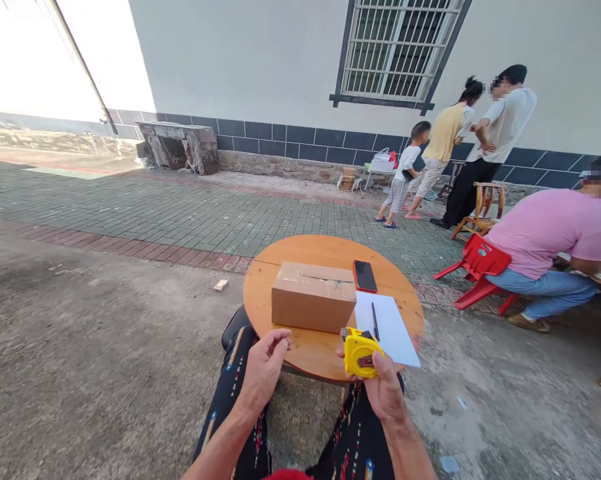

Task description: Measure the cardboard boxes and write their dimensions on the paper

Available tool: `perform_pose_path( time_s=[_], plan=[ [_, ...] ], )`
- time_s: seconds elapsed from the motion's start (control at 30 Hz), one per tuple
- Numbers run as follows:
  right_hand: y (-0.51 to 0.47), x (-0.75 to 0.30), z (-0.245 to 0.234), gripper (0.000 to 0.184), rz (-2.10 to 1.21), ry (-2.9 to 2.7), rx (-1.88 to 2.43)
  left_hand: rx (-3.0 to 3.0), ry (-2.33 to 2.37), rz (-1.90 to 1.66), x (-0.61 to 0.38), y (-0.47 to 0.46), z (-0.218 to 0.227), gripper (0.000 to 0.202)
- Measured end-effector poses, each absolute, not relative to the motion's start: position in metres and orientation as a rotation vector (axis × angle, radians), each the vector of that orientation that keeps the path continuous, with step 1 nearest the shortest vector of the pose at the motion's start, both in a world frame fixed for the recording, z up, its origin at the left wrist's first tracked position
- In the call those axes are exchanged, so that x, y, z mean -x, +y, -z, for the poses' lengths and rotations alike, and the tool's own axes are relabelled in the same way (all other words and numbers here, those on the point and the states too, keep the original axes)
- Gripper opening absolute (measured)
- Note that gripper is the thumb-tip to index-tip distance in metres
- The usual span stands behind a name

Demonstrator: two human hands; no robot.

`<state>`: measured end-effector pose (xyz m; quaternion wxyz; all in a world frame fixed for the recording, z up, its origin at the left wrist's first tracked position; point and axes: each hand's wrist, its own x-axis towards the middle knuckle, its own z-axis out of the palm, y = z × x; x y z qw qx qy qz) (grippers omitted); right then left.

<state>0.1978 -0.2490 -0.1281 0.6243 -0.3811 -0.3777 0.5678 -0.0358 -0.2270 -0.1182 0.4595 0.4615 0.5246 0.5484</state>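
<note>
My right hand (383,387) grips a yellow tape measure (360,352) over the near edge of a small round wooden table (260,293). My left hand (264,365) hovers at the table's near left edge, fingers curled with the fingertips drawn together, and I cannot make out anything in them. A closed brown cardboard box (314,297) sits on the table just beyond my left hand. To its right lie a dark phone (364,276) and a white sheet of paper (391,330) with a black pen (375,321) on it.
A person in a pink shirt (550,233) sits on a red plastic chair (480,267) at another table on the right. Three people stand by the wall near a wooden chair (483,207). A stone bench (178,143) stands at the wall. The ground is concrete and brick paving.
</note>
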Motion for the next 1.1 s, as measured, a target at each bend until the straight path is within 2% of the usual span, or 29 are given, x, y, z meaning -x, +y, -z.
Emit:
perform_pose_path(
  time_s=[0.07, 0.23, 0.5, 0.63, 0.73, 0.87, 1.0, 1.1],
  plan=[
    [-0.259, -0.197, 0.132, 0.054, -1.387, -0.980, 0.932, -1.130, 1.155, -1.162, 0.027, -0.244, 0.103, 0.037],
    [-0.272, -0.196, 0.124, 0.052, -1.406, -1.376, 1.076, -0.991, 0.965, -0.858, 0.018, -0.263, 0.090, 0.049],
    [-0.288, -0.193, 0.108, 0.052, -1.278, -1.705, 1.140, -0.785, 0.786, -0.756, 0.020, -0.280, 0.118, 0.048],
    [-0.287, -0.200, 0.101, 0.046, -1.243, -1.777, 1.205, -0.742, 0.727, -0.783, 0.022, -0.277, 0.116, 0.045],
    [-0.282, -0.219, 0.090, 0.041, -1.192, -1.791, 1.318, -0.707, 0.701, -0.862, 0.041, -0.260, 0.097, 0.045],
    [-0.265, -0.251, 0.074, 0.039, -1.008, -1.678, 1.489, -0.890, 0.840, -0.981, 0.080, -0.218, 0.052, 0.045],
    [-0.231, -0.260, 0.047, 0.049, -0.799, -1.473, 1.476, -1.305, 1.129, -1.010, 0.097, -0.164, 0.004, 0.043],
    [-0.199, -0.252, 0.019, 0.052, -0.723, -1.351, 1.421, -1.424, 1.252, -1.011, 0.094, -0.119, -0.014, 0.038]
  ],
)
